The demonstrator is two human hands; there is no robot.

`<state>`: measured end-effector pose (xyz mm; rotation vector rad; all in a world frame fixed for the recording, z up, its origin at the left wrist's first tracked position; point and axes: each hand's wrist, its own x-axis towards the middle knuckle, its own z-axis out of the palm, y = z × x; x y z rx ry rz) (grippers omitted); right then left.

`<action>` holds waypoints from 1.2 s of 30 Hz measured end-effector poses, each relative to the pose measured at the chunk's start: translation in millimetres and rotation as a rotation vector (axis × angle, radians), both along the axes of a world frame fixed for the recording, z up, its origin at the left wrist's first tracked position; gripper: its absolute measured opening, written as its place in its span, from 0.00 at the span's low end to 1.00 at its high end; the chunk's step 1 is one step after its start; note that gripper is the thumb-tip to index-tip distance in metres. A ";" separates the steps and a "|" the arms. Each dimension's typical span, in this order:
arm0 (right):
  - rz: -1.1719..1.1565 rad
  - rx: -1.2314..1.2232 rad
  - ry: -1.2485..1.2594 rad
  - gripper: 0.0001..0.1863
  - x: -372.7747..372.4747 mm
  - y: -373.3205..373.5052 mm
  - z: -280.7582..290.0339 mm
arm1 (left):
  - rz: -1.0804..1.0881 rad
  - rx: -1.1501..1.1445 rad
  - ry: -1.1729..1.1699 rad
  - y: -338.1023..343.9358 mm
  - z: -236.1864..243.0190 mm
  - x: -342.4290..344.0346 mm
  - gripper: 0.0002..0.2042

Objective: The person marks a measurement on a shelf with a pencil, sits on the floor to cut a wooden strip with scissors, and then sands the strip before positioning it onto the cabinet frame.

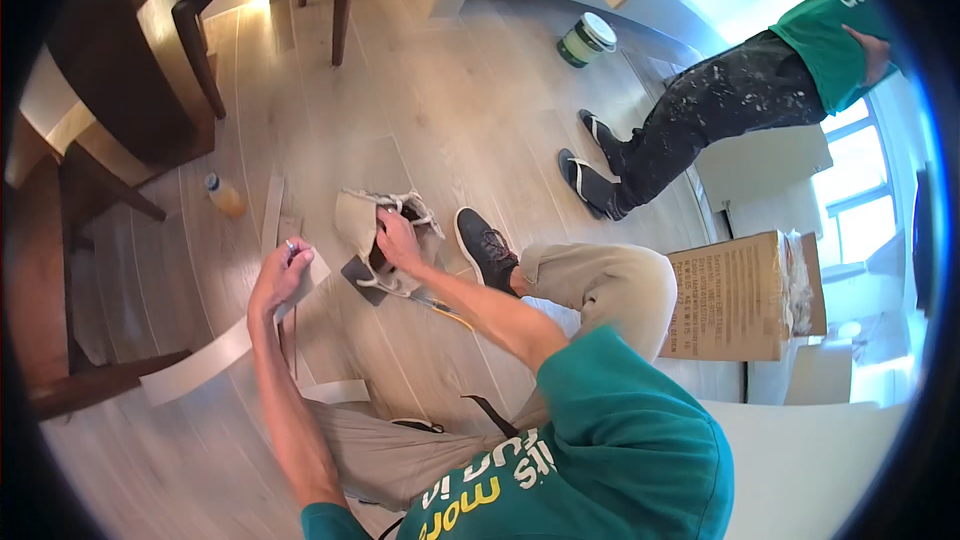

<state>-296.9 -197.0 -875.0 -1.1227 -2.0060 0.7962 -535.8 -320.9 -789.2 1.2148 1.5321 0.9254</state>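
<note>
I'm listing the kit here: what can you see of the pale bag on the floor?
The pale bag looks like thick off-white cloth, soft and creased, with an uneven rim. It sits open on the wood-look floor, its dark mouth facing up. The right hand reaches into the mouth. A dark flat piece lies beside or partly under its near side. The contents cannot be made out.

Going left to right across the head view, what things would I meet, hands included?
Orange bottle, left hand, canvas bag with the right hand at its opening, dark shoe, lidded bucket, cardboard box.
</note>
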 end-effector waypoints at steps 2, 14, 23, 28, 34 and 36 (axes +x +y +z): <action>-0.192 -0.260 0.202 0.13 -10.2 -12.4 8.9 | 0.013 0.037 -0.033 -0.1 0.0 -0.8 0.08; -0.154 -0.107 -0.224 0.10 35.0 22.8 70.3 | -0.134 0.087 0.024 6.8 72.6 34.7 0.09; 0.132 -0.613 0.229 0.08 50.4 -69.3 235.4 | -0.397 0.177 -0.173 -13.0 127.4 110.9 0.05; 0.038 -0.754 0.467 0.12 87.7 -130.1 249.3 | -0.383 0.339 -0.307 -32.6 159.4 126.3 0.04; 0.073 -0.987 0.935 0.20 101.3 -185.6 272.1 | -0.563 0.320 -0.611 -46.6 190.6 139.0 0.04; 0.019 -0.951 0.843 0.22 109.4 -198.1 272.1 | -0.661 0.284 -0.682 -46.7 193.7 147.3 0.04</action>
